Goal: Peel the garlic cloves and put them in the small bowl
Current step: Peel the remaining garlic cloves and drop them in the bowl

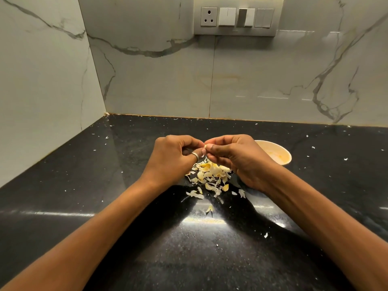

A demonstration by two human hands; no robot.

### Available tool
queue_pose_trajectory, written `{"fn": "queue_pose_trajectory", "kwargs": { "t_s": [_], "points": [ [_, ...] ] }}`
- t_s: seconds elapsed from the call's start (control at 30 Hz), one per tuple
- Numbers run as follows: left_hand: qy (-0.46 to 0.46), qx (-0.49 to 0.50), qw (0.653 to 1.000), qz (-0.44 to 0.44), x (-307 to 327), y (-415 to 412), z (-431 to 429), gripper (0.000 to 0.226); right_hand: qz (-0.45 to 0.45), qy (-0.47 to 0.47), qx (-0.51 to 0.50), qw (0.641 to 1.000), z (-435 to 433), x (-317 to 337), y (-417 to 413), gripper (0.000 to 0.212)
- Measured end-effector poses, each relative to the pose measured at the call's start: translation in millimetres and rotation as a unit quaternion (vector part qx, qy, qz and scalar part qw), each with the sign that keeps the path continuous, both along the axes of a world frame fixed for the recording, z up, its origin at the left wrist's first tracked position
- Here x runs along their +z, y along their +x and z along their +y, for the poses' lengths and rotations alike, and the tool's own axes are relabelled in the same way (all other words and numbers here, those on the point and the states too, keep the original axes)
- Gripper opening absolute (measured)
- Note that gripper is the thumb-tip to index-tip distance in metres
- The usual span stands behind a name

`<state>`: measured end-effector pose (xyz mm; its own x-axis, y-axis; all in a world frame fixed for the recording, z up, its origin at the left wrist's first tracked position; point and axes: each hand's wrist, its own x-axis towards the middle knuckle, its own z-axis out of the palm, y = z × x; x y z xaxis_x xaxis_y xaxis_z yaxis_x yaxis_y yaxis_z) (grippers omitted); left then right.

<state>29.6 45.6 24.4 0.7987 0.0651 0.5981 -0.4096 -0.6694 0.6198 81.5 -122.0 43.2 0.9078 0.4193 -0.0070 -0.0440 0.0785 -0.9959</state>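
Bare forearms reach in from the bottom corners and converge above a black, speckled, polished stone countertop [105, 185], wrists raised off the surface. The left hand [176, 156] is turned back-up with its fingers curled inward, a silver ring [195, 156] on 1 finger; the right hand [237, 158] mirrors it, knuckles up and fingers bent toward the left. Their fingertips meet in the middle, and both hands pinch a small pale garlic clove [205, 146], of which only a sliver shows between the thumbs and forefingers. The clove is held in the air, directly above a loose heap of papery cream-yellow garlic skins [210, 175] lying on the countertop between the 2 wrists, with stray flakes scattered farther out. A small round cream-coloured bowl [277, 152] stands just behind the right hand, partly hidden by it; its contents cannot be made out. Behind, grey-veined white marble wall tiles [157, 80] carry a white socket-and-switch panel [238, 16].
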Motion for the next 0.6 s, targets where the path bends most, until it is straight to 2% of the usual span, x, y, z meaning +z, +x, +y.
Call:
{"fn": "queue_pose_trajectory", "kwargs": {
  "t_s": [0.17, 0.4, 0.47, 0.6],
  "points": [
    [0.058, 0.051, 0.997, -0.027, -3.1, 2.1, -0.3, 0.007, -0.036, -0.036, -0.001, 0.999, 2.2, -4.6, 0.2, 0.008],
    [0.072, 0.086, 0.994, 0.019, -8.2, 4.4, -2.3, 0.009, -0.043, -0.044, -0.001, 0.998, 3.8, -6.5, -1.9, 0.006],
    [0.03, 0.084, 0.995, 0.049, -6.9, 3.5, -4.2, 0.007, -0.042, -0.045, -0.003, 0.998, 3.8, -5.8, -2.2, 0.007],
    [-0.122, 0.048, 0.983, 0.127, -4.1, 1.8, -7.5, 0.011, -0.047, -0.046, -0.012, 0.998, 3.4, -4.9, -3.3, 0.014]
  ]
}}
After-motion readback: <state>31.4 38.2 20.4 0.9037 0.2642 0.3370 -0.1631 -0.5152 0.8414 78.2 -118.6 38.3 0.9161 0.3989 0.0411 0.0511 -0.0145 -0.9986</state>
